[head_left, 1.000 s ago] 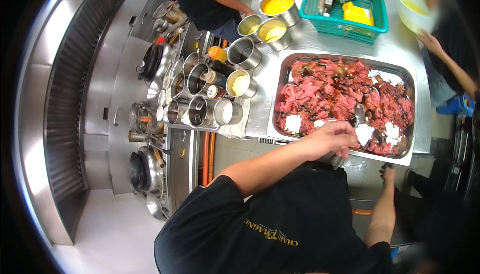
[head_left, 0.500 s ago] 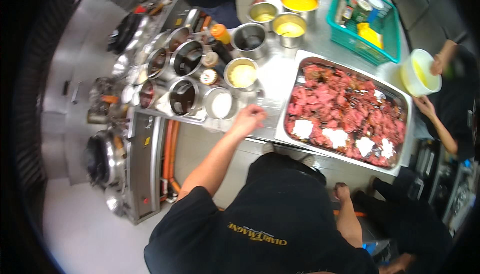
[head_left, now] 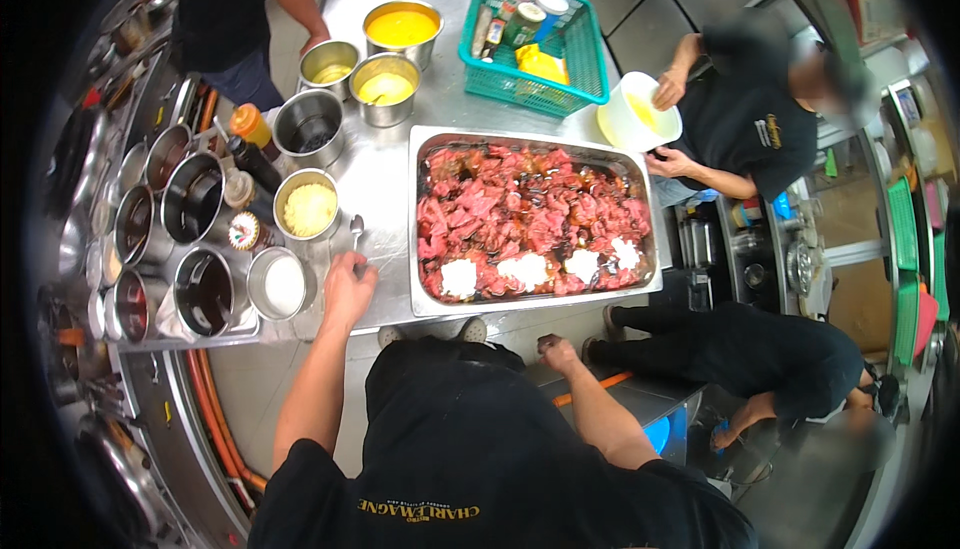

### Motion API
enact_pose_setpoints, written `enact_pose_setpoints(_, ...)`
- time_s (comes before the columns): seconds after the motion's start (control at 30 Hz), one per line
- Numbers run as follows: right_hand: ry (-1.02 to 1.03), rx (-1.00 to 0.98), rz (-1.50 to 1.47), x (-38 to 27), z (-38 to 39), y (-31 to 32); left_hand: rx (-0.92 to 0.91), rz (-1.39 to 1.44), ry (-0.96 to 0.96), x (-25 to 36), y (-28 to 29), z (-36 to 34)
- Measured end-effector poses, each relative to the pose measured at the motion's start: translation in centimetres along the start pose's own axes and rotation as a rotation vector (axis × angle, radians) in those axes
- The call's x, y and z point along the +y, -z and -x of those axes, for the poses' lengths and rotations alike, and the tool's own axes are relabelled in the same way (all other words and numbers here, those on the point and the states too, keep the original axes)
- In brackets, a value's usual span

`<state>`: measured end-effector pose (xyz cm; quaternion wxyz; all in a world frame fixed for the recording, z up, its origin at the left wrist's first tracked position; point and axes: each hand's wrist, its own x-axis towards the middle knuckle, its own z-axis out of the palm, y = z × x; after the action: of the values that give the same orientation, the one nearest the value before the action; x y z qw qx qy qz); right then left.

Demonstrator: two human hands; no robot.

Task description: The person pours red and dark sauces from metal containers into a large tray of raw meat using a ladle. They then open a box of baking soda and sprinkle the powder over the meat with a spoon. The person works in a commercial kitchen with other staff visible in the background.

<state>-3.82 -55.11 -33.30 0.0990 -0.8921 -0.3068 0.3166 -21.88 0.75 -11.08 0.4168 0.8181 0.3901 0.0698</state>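
My left hand (head_left: 348,287) is over the steel table's front edge, its fingers closed at the handle of a metal spoon (head_left: 357,233). The spoon points away from me, beside a steel pot of pale minced food (head_left: 310,211) and a pot of white contents (head_left: 277,284). To its right lies a large steel tray (head_left: 415,249) of raw red sliced meat (head_left: 530,204) in dark liquid. Several white heaps (head_left: 522,271) rest along the meat's near side. My right hand (head_left: 557,352) hangs below the table in a loose fist; whatever it may hold is hidden.
Steel pots with dark liquid (head_left: 203,291) and bottles (head_left: 250,127) crowd the left. Farther back are pots of yellow liquid (head_left: 402,26) and a green basket (head_left: 585,99) of jars. A co-worker at right holds a white tub (head_left: 640,114); another person (head_left: 760,349) bends low; a third stands far left.
The view has turned, so the table things sit farther left and more level. My left hand stays by the spoon. The bending person at right shows more fully.
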Motion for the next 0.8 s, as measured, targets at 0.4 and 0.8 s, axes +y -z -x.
enact_pose_setpoints(0.4, -0.506, 0.041, -0.355, -8.1, 8.3, 0.3, 0.061, 0.156, -0.255, -0.5, -0.2, 1.7)
enact_pose_setpoints(0.8, -0.386, -0.055, -0.340, -16.5, 10.6, 0.1, -0.192, 0.776, -0.440, 10.0, -3.8, 2.5)
